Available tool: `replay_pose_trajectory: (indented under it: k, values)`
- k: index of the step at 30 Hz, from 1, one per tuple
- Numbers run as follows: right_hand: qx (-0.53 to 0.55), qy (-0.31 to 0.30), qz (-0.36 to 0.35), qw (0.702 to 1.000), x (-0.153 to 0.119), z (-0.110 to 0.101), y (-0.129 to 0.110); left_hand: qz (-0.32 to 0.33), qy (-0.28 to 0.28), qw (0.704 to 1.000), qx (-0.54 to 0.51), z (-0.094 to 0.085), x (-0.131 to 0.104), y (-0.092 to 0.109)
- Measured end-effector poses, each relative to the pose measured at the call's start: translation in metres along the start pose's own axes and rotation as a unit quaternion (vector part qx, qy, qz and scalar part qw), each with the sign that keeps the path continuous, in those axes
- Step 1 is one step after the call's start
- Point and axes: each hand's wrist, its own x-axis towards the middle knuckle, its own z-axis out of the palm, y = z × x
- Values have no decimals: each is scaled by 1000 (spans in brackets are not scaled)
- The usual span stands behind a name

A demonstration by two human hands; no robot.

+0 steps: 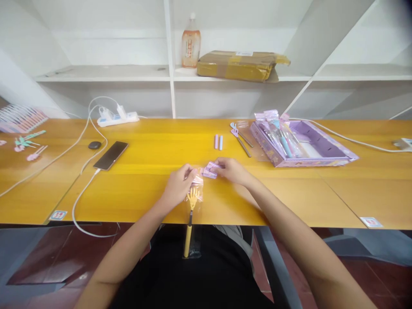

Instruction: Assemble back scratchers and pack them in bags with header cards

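My left hand (180, 182) pinches the top of a clear plastic bag (196, 249). Inside the bag is a yellow hand-shaped scratcher (188, 231) with a dark shaft, its handle hanging past the table's front edge. My right hand (233, 171) grips a small purple card (210, 170), whose left end is close to the top of the bag. Beyond my hands lie a pink handle piece (216, 141) and a blue one (221, 143). Two scratcher heads with metal shafts (243, 146) rest to their right.
A purple box (322, 162) of bagged scratchers stands at the right. A phone (111, 156), white cables and a power strip (118, 119) are at the left. Shelves behind hold a bottle (191, 45) and a taped package (236, 65).
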Motion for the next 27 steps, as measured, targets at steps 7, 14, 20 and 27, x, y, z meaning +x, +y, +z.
replay_pose_trajectory:
  k: [7,14,20,27]
  values:
    - [-9,88,-77,993,-16,-17,-30,4,19,992,-127,4,-2,-16]
    - [73,86,-155,982,-52,-6,-90,19,-8,985,-169,5,-5,-13]
    - [16,120,-165,979,-36,-1,-96,40,-54,973,-222,9,-6,-13]
    - [5,128,-152,980,-27,-8,-99,48,-42,975,-211,12,-4,-18]
